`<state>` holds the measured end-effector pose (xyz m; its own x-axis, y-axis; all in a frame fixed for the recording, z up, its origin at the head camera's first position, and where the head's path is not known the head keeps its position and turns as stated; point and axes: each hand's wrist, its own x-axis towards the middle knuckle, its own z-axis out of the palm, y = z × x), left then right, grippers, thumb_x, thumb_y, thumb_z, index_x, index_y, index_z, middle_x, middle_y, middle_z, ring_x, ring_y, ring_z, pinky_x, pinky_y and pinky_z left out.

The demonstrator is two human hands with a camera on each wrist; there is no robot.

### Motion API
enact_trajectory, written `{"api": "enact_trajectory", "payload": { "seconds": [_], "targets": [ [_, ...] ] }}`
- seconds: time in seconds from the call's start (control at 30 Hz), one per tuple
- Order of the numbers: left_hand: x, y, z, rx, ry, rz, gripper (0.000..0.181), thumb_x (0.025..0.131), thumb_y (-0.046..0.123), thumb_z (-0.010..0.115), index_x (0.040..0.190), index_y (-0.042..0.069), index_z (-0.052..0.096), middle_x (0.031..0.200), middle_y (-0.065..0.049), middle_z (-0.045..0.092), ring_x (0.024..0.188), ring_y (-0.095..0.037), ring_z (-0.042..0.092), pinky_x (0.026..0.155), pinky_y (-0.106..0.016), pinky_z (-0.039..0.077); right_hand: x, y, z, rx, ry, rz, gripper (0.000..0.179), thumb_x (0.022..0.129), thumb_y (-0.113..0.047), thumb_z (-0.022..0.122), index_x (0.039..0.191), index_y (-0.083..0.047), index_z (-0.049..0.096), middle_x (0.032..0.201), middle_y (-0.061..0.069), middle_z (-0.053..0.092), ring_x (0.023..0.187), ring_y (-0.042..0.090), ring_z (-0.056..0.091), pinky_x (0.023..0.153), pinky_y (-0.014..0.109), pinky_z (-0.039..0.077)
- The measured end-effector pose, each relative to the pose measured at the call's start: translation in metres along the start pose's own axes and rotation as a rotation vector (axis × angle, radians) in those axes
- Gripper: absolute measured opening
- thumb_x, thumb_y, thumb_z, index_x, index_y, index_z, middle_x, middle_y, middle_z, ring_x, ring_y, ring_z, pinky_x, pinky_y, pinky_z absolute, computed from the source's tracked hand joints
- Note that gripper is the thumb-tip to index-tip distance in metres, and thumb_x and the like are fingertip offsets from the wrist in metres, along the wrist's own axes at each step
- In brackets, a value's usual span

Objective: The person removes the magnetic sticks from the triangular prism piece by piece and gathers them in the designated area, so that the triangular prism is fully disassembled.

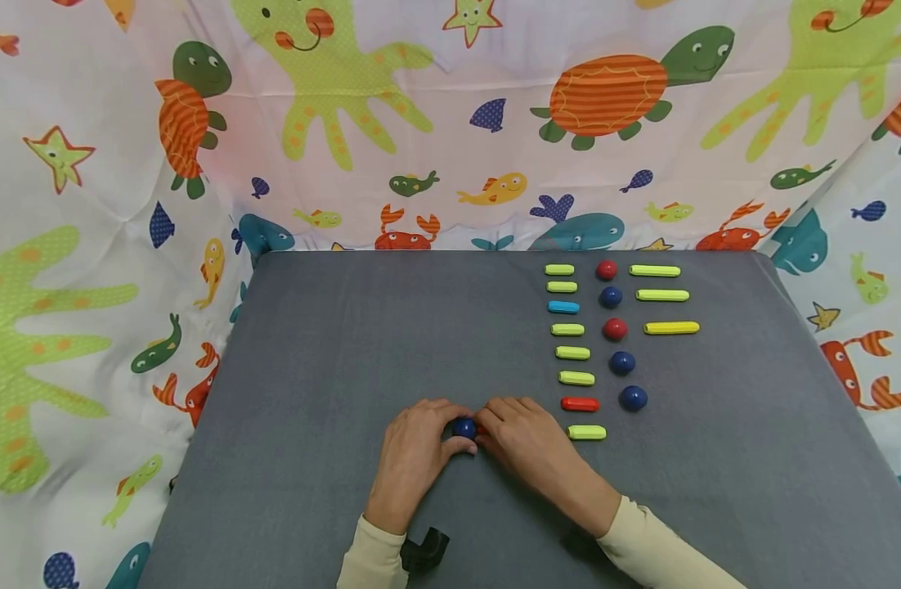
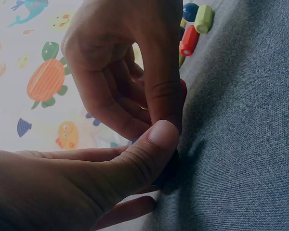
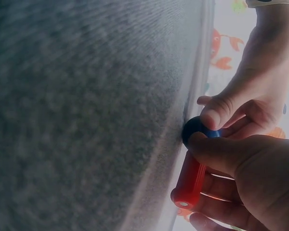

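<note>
Near the front middle of the table, my left hand (image 1: 414,458) pinches a dark blue ball (image 1: 464,428) between thumb and fingers. My right hand (image 1: 531,446) comes in from the other side and grips a red rod (image 3: 189,180), whose end meets the blue ball in the right wrist view. A pale metallic dot marks the rod's free end. Its thumb also lies against the ball there. From the head, only a sliver of this rod shows between the hands. In the left wrist view, the fingers cover most of both pieces.
Right of my hands runs a column of short rods: several light green (image 1: 576,378), one blue (image 1: 563,307), one red (image 1: 580,404). Beside it stand blue balls (image 1: 633,398) and red balls (image 1: 615,329), then longer yellow-green rods (image 1: 662,295). A sea-animal curtain (image 1: 450,147) borders the grey table (image 1: 377,327).
</note>
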<state>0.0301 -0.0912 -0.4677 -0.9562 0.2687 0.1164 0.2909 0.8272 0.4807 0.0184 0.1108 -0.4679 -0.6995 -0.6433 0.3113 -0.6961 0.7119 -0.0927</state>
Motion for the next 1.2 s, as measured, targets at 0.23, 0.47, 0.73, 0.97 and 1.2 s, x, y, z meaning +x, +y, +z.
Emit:
{"api": "enact_trajectory", "payload": {
  "seconds": [0.23, 0.47, 0.73, 0.97, 1.2],
  "targets": [
    [-0.001, -0.001, 0.001, 0.002, 0.011, 0.003, 0.043, 0.076, 0.044, 0.090, 0.114, 0.027, 0.082, 0.104, 0.010, 0.077, 0.089, -0.013, 0.069, 0.080, -0.038, 0.057, 0.001, 0.000, -0.001, -0.003, -0.004, -0.004, 0.019, 0.091, -0.025, 0.087, 0.104, -0.016, 0.076, 0.094, -0.001, 0.069, 0.086, 0.017, 0.068, 0.080, 0.037, 0.056],
    [-0.002, -0.001, 0.001, 0.004, 0.015, 0.006, 0.043, 0.075, 0.045, 0.090, 0.114, 0.027, 0.082, 0.104, 0.010, 0.077, 0.089, -0.014, 0.070, 0.081, -0.039, 0.057, 0.000, 0.001, 0.001, -0.017, 0.008, -0.021, 0.018, 0.092, -0.025, 0.086, 0.104, -0.016, 0.078, 0.096, -0.002, 0.071, 0.090, 0.017, 0.070, 0.085, 0.038, 0.057],
    [-0.001, -0.001, 0.001, 0.001, 0.009, 0.010, 0.041, 0.075, 0.044, 0.092, 0.111, 0.028, 0.083, 0.102, 0.010, 0.077, 0.087, -0.013, 0.069, 0.076, -0.036, 0.058, -0.004, 0.010, -0.008, 0.030, 0.012, 0.002, 0.020, 0.090, -0.027, 0.088, 0.105, -0.018, 0.078, 0.098, -0.004, 0.071, 0.092, 0.015, 0.069, 0.085, 0.038, 0.056],
    [-0.001, 0.000, 0.002, -0.005, -0.004, 0.022, 0.041, 0.077, 0.045, 0.091, 0.114, 0.030, 0.082, 0.106, 0.010, 0.077, 0.089, -0.013, 0.070, 0.078, -0.037, 0.058, -0.023, 0.025, -0.028, 0.076, 0.078, 0.071, 0.020, 0.088, -0.026, 0.090, 0.103, -0.019, 0.078, 0.096, -0.006, 0.070, 0.089, 0.015, 0.068, 0.081, 0.037, 0.056],
    [0.000, 0.002, 0.001, -0.004, 0.008, 0.022, 0.045, 0.077, 0.046, 0.091, 0.117, 0.028, 0.082, 0.111, 0.008, 0.077, 0.093, -0.016, 0.071, 0.082, -0.038, 0.059, -0.052, 0.041, -0.045, 0.107, 0.079, 0.154, 0.021, 0.086, -0.029, 0.090, 0.104, -0.023, 0.080, 0.092, -0.011, 0.064, 0.083, 0.010, 0.061, 0.076, 0.036, 0.053]
  ]
}}
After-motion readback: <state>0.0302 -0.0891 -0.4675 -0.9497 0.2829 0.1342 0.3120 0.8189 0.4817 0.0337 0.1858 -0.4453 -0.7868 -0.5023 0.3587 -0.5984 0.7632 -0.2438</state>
